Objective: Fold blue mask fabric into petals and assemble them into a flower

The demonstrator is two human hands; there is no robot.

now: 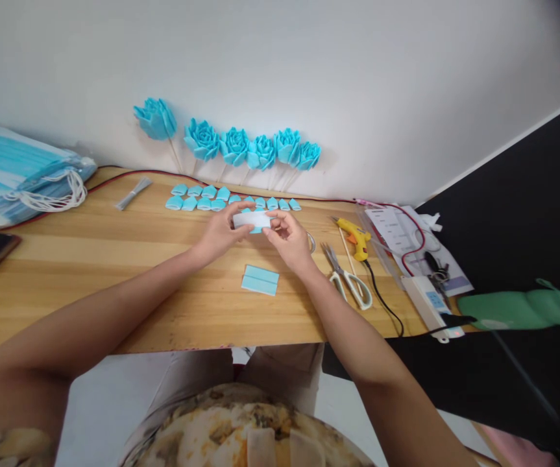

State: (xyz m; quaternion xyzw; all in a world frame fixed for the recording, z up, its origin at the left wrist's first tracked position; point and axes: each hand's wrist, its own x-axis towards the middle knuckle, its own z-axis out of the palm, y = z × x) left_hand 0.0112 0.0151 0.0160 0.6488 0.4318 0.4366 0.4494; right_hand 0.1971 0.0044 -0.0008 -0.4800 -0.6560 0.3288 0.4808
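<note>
- Wooden table (89, 272) is running under a white wall (357, 78), with a stack of blue masks (12, 168) lying at nine o'clock.
- Blue roses (241, 144) are leaning at twelve o'clock.
- Left hand (219, 233) is pinching one end of a white strip (252, 220) above the table's middle.
- Right hand (289, 241) is pinching the other end, fingers curled.
- Scissors (348, 275) are lying at three o'clock, beside a clear bag (396, 233) holding papers.
</note>
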